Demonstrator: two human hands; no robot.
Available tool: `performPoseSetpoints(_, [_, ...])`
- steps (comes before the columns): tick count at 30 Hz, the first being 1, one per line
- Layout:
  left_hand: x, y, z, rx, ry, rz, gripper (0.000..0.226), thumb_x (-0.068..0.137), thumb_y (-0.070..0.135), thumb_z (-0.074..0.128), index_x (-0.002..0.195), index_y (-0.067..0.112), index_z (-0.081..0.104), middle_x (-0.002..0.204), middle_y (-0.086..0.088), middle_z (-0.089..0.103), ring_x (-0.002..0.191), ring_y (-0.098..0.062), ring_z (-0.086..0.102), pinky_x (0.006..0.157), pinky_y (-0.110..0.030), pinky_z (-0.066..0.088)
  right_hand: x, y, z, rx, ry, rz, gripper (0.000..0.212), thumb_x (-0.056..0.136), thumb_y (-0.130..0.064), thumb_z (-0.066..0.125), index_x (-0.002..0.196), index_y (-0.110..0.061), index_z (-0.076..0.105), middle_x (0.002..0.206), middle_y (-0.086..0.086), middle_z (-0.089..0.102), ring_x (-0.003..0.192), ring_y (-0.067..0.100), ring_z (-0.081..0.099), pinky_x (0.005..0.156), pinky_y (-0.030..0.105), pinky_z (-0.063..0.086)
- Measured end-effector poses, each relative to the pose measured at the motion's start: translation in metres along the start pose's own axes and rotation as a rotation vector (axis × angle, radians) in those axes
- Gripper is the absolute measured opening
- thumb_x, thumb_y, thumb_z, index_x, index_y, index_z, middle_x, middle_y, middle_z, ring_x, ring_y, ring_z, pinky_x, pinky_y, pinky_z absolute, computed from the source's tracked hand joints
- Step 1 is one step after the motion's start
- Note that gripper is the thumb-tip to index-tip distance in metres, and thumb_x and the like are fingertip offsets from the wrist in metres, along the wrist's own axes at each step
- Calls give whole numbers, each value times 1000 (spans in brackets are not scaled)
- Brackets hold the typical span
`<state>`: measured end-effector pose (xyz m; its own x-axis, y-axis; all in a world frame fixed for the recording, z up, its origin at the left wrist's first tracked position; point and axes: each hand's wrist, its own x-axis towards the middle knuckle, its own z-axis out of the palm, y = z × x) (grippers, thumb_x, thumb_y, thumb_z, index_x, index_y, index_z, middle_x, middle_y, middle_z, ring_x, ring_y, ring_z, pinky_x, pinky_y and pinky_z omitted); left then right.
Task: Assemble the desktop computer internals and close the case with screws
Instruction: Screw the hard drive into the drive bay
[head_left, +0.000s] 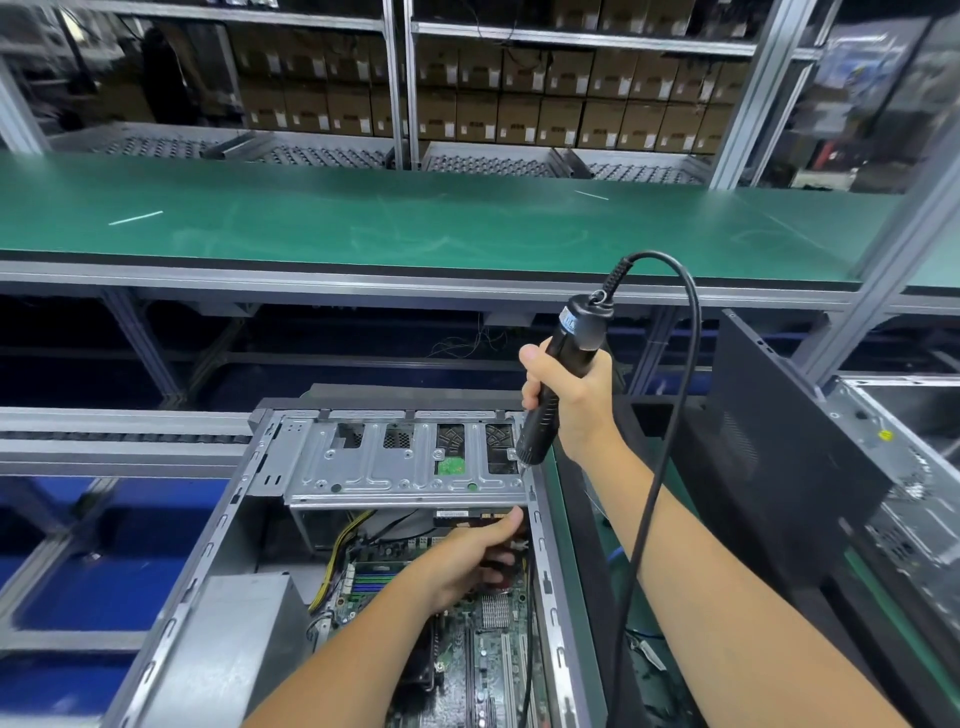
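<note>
Motherboard (483, 665): at 6 o'clock, lying flat in the bottom of the open case (218, 561); yellow cables at its 10 o'clock corner.
Left hand (467, 558): inside the case above the board, fingers curled round something dark under the drive cage; what exactly is gripped, cannot tell.
Drive cage (405, 457): silver plate spanning the case at 12 o'clock of the left hand, perforated, with a green patch showing through one opening.
Right hand (576, 400): at 2 o'clock of the cage, fist clamped on the electric screwdriver (556, 384), thumb up along its body.
Screwdriver tip: down at the cage's right end, next to the case wall; bit and screw too small to make out.
Cord (670, 415): loops from the tool's top and hangs over the right forearm.
Side panel (779, 447): black, leaning upright at 3 o'clock, well apart from the case, not yet fitted.
Desk (415, 223): green, beyond at 12 o'clock, shelves of cartons behind.
Risk: likely cam-out or cross-threading if the tool tilts; a slipped bit or dropped screw could land on the board; the dangling cord could tug the tool off line.
</note>
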<state>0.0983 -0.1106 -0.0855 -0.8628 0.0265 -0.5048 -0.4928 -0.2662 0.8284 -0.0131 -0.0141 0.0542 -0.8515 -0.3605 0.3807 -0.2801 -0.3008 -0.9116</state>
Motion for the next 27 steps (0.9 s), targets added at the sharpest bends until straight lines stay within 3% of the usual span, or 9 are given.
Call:
performPoseSetpoints(10, [1, 2, -1, 102, -104, -20, 70, 71, 71, 61, 106, 11, 60, 86, 1, 59, 73, -11, 52, 63, -22, 43, 3, -6, -10, 105, 56, 21, 23, 72, -31, 75, 56, -22, 61, 49, 2, 53, 42, 21, 47, 53, 31, 45])
performPoseSetpoints(14, [0, 2, -7, 245, -76, -47, 77, 69, 72, 62, 106, 5, 62, 94, -5, 68, 79, -15, 61, 70, -24, 51, -2, -9, -16, 134, 64, 47, 25, 71, -31, 77, 56, -22, 58, 48, 4, 51, 41, 22, 45, 52, 32, 44])
performPoseSetpoints(17, [-1, 1, -10, 335, -89, -37, 59, 78, 57, 66, 107, 5, 59, 100, -8, 69, 82, -15, 64, 75, -25, 53, -9, -13, -24, 144, 58, 69, 24, 70, -32, 77, 57, -22, 60, 49, 3, 52, 42, 22, 46, 52, 31, 45])
performPoseSetpoints(21, [0, -2, -11, 428, -90, -38, 24, 95, 30, 59, 104, 7, 57, 91, -6, 69, 74, -13, 63, 70, -24, 50, -16, -26, -36, 220, 82, 88, 22, 72, -28, 76, 57, -23, 61, 49, 4, 51, 41, 20, 45, 51, 29, 43])
performPoseSetpoints(27, [-4, -2, -7, 596, -79, -8, 17, 97, 28, 57, 91, 12, 60, 80, 0, 71, 67, -9, 64, 68, -25, 51, -18, -55, -65, 243, 143, 53, 29, 81, -18, 68, 53, -22, 60, 48, 4, 50, 39, 20, 45, 48, 27, 42])
